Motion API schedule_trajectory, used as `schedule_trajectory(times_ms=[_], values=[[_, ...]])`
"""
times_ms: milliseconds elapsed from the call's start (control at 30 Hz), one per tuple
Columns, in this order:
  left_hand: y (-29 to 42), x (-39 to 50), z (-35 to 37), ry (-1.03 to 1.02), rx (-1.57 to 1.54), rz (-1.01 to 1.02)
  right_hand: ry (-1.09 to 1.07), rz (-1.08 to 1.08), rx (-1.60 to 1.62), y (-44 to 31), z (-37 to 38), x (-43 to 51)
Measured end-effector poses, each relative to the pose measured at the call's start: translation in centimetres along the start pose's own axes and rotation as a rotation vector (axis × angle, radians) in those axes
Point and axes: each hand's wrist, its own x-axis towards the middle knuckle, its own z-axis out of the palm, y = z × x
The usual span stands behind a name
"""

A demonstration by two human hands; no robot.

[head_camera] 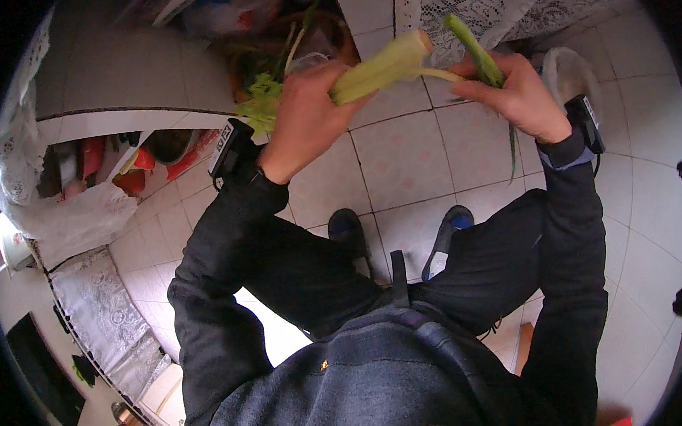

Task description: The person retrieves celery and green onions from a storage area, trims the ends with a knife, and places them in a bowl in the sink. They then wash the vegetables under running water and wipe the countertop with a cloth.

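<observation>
My left hand [311, 110] grips a celery bunch [380, 67], its pale cut base pointing up and right. Celery leaves [260, 104] stick out on the other side of that hand. Opposite it, my right hand [512, 92] holds a green stalk [471, 46] that looks like celery or scallion. From the bunch, a thin pale strip [438, 73] reaches to my right fingertips; whether it is still joined to the bunch is blurred. A narrow green leaf [513, 155] hangs below my right hand. Both hands are held above the tiled floor.
Beyond my left hand stands a brown basket [349, 48] with plastic bags and greens. A lined waste bin [571, 74] is behind my right wrist. A cabinet with an open shelf [130, 155] borders the left. My shoes [349, 231] rest on the floor tiles [399, 152].
</observation>
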Motion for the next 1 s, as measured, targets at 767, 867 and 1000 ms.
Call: schedule_trajectory(times_ms=[767,867,1000], values=[[0.1,0.3,0.9,0.174,-1.412,-0.557,-0.077,0.013,0.242,-1.6,6.7,1.5],[0.7,0.8,1.2,0.167,-1.352,-0.564,-0.047,-0.054,0.018,-1.6,5.5,1.5],[1.6,0.4,1.0,0.135,-1.237,-0.492,0.282,-0.063,0.074,-1.2,0.8,-0.8]])
